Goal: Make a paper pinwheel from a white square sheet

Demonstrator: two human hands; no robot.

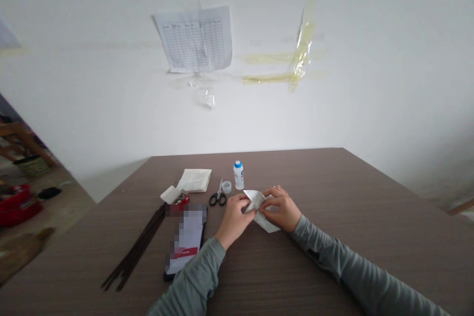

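Observation:
Both my hands meet on a piece of white printed paper (pixel 259 207) folded into a pointed shape on the brown table (pixel 370 217). My left hand (pixel 234 218) pinches the paper's left part, fingers curled. My right hand (pixel 280 209) presses and grips its right part, with a corner of the paper sticking out below it. Just behind the paper stand a small white bottle with a blue top (pixel 239 175) and its loose clear cap (pixel 226 187). Black-handled scissors (pixel 218 196) lie left of the cap.
A phone (pixel 186 242) lies by my left forearm. Several dark thin sticks (pixel 135 249) lie further left. A small open red box (pixel 176 197) and a folded stack of paper (pixel 195 179) sit behind. A printed sheet (pixel 194 39) and old tape hang on the white wall.

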